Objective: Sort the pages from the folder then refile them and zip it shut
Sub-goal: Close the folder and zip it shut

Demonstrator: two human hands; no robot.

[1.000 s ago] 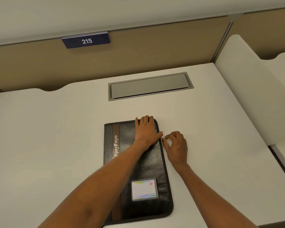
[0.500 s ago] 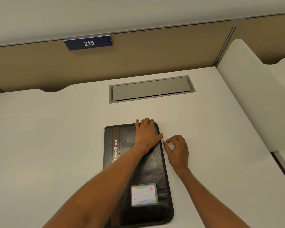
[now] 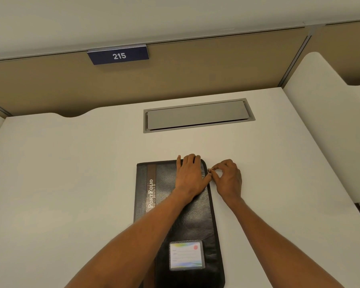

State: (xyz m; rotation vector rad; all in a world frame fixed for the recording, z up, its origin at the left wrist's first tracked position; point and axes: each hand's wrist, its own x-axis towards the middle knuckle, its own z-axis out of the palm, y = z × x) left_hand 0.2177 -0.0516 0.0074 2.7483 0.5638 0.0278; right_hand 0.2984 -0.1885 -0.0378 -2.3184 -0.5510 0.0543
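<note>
Folder (image 3: pixel 195 221) lies flat on the white desk (image 3: pixel 71 183), cover closed, label card (image 3: pixel 186 255) at the near end; left hand (image 3: pixel 190 175) presses flat on the far right corner, fingers straight. Right hand (image 3: pixel 227 177) sits just beside the folder's right edge; thumb and forefinger pinch the small zipper pull (image 3: pixel 212 169) near that corner; remaining fingers are curled

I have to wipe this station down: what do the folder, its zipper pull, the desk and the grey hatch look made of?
Folder: black leather or faux leather, fine grain, soft sheen; cannot tell which.
Zipper pull, pinched by the right hand: tiny glint, probably metal.
Desk: matte off-white, likely laminate.
Hatch: smooth flat grey, metal or plastic.
</note>
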